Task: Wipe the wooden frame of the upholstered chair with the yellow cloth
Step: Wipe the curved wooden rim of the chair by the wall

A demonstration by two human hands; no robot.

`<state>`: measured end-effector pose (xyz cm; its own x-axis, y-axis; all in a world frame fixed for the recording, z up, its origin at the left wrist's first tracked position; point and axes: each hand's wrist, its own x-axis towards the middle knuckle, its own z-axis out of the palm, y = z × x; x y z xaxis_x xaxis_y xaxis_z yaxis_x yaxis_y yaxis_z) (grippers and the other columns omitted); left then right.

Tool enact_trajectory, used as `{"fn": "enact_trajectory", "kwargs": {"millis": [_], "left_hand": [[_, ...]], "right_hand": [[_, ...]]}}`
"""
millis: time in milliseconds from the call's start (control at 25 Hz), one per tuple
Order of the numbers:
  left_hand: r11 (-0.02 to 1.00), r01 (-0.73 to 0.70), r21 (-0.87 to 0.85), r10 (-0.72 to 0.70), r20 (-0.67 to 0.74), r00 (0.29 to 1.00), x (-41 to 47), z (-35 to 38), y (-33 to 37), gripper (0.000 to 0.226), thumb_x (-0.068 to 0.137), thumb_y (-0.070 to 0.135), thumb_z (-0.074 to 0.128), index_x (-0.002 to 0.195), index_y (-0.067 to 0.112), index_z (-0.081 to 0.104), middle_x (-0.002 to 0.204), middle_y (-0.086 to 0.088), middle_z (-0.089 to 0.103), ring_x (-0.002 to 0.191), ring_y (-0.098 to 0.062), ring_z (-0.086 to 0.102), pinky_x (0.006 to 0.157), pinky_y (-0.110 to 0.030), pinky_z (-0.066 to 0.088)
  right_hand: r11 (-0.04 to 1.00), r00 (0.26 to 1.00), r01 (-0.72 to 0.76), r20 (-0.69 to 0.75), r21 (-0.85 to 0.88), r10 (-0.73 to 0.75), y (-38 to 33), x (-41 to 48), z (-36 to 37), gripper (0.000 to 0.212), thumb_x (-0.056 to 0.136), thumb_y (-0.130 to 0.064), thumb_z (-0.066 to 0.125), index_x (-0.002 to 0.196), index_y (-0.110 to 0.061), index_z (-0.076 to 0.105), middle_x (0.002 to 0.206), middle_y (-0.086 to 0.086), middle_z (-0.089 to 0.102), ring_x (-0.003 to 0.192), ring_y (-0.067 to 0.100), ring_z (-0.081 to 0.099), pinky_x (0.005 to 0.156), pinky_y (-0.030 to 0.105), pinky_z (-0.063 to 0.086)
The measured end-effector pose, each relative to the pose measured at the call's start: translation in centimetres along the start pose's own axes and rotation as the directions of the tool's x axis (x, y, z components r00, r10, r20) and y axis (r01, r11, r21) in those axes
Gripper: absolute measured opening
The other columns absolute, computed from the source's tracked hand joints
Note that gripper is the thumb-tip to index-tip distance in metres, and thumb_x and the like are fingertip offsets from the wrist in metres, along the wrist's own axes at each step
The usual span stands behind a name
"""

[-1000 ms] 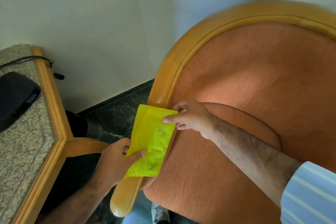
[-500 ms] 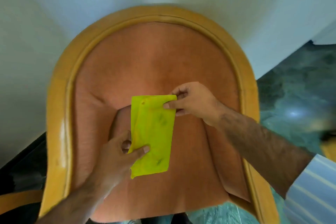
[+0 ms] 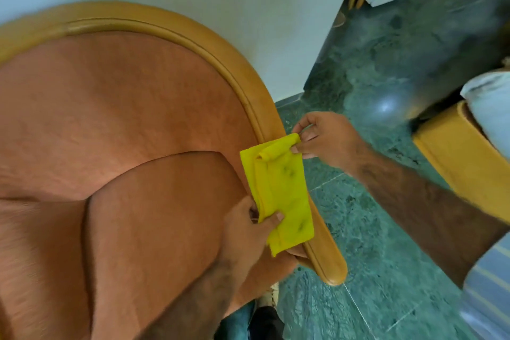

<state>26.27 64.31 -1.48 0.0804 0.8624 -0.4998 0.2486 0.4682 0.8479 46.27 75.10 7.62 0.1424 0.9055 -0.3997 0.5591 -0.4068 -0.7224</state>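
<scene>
A folded yellow cloth (image 3: 278,192) lay over the chair's curved, light wooden frame (image 3: 321,246) (right armrest). The left hand (image 3: 245,229) pinched its lower edge; the right hand (image 3: 323,141) pinched the top corner. Wiping well probably meant holding it taut, pressing firmly along the rail.

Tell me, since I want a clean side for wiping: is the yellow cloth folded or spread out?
Folded. The yellow cloth forms a narrow layered strip with a rolled top edge, held between both hands over the chair's wooden frame.

yellow cloth (image 3: 278,193) – folded, smudged | draped over wooden frame (image 3: 325,259) – chair's rt arm
</scene>
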Motion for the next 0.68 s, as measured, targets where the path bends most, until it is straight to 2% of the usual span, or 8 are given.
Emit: {"fn": "enact_trajectory", "kwargs": {"millis": [160, 320, 360, 440, 480, 560, 600, 680], "left_hand": [[0.999, 0.015, 0.028, -0.012, -0.086, 0.996, 1.3, 5.2, -1.2, 0.037, 0.076, 0.03, 0.089, 0.071, 0.013, 0.057, 0.077, -0.019, 0.071, 0.072, -0.032, 0.068, 0.069, -0.059, 0.056], [0.993, 0.081, 0.084, -0.077, -0.047, 0.996, 2.7, 6.9, -1.7, 0.042, 0.078, 0.044, 0.085, 0.087, 0.007, 0.066, 0.079, -0.017, 0.072, 0.074, -0.026, 0.073, 0.066, -0.051, 0.062], [0.989, 0.058, 0.135, -0.054, -0.036, 0.998, 2.9, 6.6, -1.6, 0.045, 0.078, 0.054, 0.081, 0.089, 0.013, 0.067, 0.077, -0.01, 0.071, 0.074, -0.019, 0.072, 0.067, -0.046, 0.062], [0.938, -0.131, 0.321, 0.167, -0.089, 0.982, 3.7, 5.0, -1.0, 0.052, 0.081, 0.074, 0.063, 0.087, 0.022, 0.058, 0.077, 0.005, 0.063, 0.075, -0.007, 0.062, 0.068, -0.032, 0.052], [0.875, -0.268, 0.403, 0.336, -0.109, 0.935, 4.4, 4.0, -0.2, 0.053, 0.086, 0.074, 0.055, 0.09, 0.021, 0.055, 0.085, 0.005, 0.061, 0.083, -0.01, 0.059, 0.075, -0.029, 0.048], [0.633, -0.519, 0.574, 0.653, -0.036, 0.757, 6.9, 2.1, 1.8, 0.054, 0.098, 0.061, 0.046, 0.115, 0.012, 0.059, 0.121, -0.009, 0.063, 0.118, -0.024, 0.056, 0.105, -0.032, 0.042], [0.47, -0.6, 0.647, 0.744, 0.074, 0.664, 8.7, 1.2, 3.0, 0.058, 0.102, 0.055, 0.043, 0.13, 0.007, 0.056, 0.142, -0.015, 0.056, 0.138, -0.029, 0.048, 0.119, -0.037, 0.033], [0.13, -0.665, 0.735, 0.775, 0.344, 0.531, 12.6, 0.2, 6.0, 0.069, 0.104, 0.054, 0.034, 0.15, 0.003, 0.044, 0.163, -0.016, 0.038, 0.155, -0.032, 0.029, 0.128, -0.051, 0.02]], "right_hand": [[0.99, 0.996, 0.042, -0.067, -0.138, -0.051, 4.0, 2.1, -0.2, 0.028, 0.074, -0.003, 0.09, 0.094, -0.013, 0.074, 0.092, 0.014, 0.08, 0.084, 0.028, 0.078, 0.079, 0.046, 0.067], [0.981, 0.996, 0.041, -0.071, -0.188, -0.055, 6.4, 4.2, 1.4, 0.038, 0.079, -0.009, 0.087, 0.113, -0.015, 0.07, 0.104, 0.01, 0.078, 0.098, 0.026, 0.075, 0.088, 0.039, 0.062], [0.984, 0.992, 0.057, -0.098, -0.171, -0.074, 7.0, 4.0, 2.1, 0.047, 0.083, -0.009, 0.084, 0.126, -0.014, 0.065, 0.116, 0.011, 0.075, 0.107, 0.027, 0.072, 0.095, 0.042, 0.06], [0.961, 0.954, 0.165, -0.21, -0.221, -0.213, 8.7, 2.6, 4.0, 0.06, 0.092, -0.015, 0.075, 0.146, -0.013, 0.05, 0.145, 0.012, 0.058, 0.136, 0.028, 0.054, 0.116, 0.041, 0.046], [0.935, 0.923, 0.22, -0.249, -0.278, -0.292, 9.8, 1.3, 5.2, 0.062, 0.097, -0.022, 0.067, 0.153, -0.013, 0.041, 0.158, 0.011, 0.046, 0.149, 0.028, 0.04, 0.123, 0.041, 0.036], [0.882, 0.906, 0.274, -0.204, -0.383, -0.371, 11.9, -1.7, 7.9, 0.067, 0.105, -0.037, 0.05, 0.162, -0.014, 0.023, 0.173, 0.009, 0.021, 0.163, 0.024, 0.011, 0.131, 0.043, 0.021], [0.85, 0.912, 0.289, -0.144, -0.441, -0.384, 12.9, -3.0, 9.3, 0.069, 0.108, -0.042, 0.043, 0.165, -0.015, 0.016, 0.176, 0.006, 0.011, 0.164, 0.022, 0.003, 0.132, 0.047, 0.019], [0.784, 0.912, 0.293, -0.084, -0.547, -0.401, 14.4, -4.3, 11.1, 0.068, 0.109, -0.049, 0.033, 0.166, -0.016, 0.014, 0.176, 0.002, 0.006, 0.163, 0.018, 0.003, 0.129, 0.052, 0.026]]}}
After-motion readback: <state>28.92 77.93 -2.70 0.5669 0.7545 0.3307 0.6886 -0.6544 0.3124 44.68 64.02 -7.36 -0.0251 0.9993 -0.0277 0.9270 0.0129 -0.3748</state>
